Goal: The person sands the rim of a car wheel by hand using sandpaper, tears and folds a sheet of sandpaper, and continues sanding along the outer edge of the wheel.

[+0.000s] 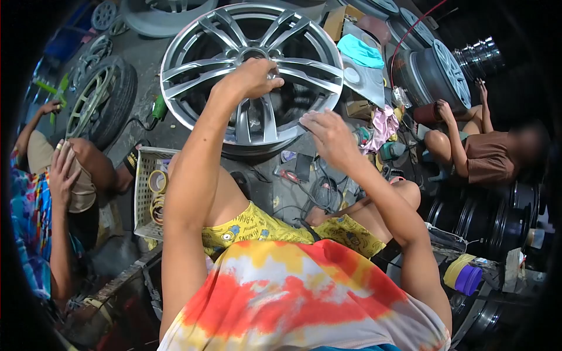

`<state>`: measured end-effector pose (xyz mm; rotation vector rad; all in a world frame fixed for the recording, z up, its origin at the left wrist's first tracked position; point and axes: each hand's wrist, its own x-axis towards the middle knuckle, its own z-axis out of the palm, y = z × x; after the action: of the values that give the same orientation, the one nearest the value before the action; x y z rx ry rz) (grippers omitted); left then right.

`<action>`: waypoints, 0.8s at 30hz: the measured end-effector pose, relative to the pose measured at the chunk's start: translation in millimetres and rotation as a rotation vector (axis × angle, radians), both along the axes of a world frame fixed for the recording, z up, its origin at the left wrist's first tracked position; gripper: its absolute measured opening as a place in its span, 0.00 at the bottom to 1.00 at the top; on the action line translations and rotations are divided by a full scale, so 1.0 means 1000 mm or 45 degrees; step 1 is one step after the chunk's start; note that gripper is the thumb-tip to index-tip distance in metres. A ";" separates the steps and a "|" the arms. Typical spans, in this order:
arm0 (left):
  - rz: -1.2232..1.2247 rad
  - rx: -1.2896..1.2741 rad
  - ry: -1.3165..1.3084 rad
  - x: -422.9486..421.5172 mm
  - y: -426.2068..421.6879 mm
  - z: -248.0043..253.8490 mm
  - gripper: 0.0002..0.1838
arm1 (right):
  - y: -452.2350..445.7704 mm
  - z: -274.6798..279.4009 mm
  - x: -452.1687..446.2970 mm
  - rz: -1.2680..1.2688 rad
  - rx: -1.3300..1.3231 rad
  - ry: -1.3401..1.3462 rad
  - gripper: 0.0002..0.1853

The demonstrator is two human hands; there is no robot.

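Observation:
A silver alloy wheel (293, 83) with paired spokes lies face up in front of me, on top of a darker round thing. Over its hub is my left hand (252, 79), fingers bent down and the thumb pointing right; whatever is under the fingers is hidden. My right hand (332, 137) is at the wheel's lower right rim. Its fingers are pressed together, with pale, dusty-looking tips by the rim edge. I cannot make out whether a small thing sits beneath them.
A basket (140, 193) with tape rolls (157, 182) stands at left, near a seated person's hand (62, 169). Another person (489, 155) sits at right by stacked wheels (451, 73). A turquoise cloth (360, 51), a pink cloth (383, 128) and a corded tool (288, 175) lie around.

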<state>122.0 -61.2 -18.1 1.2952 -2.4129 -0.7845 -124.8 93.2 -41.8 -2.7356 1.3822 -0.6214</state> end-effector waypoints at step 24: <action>-0.001 0.006 -0.075 -0.004 0.006 0.002 0.23 | -0.022 -0.025 -0.035 -0.293 -0.246 -0.022 0.24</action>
<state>117.7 -54.9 -16.1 1.3376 -2.4588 -0.7634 -159.5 71.1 -66.6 -2.7239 1.7351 -0.8290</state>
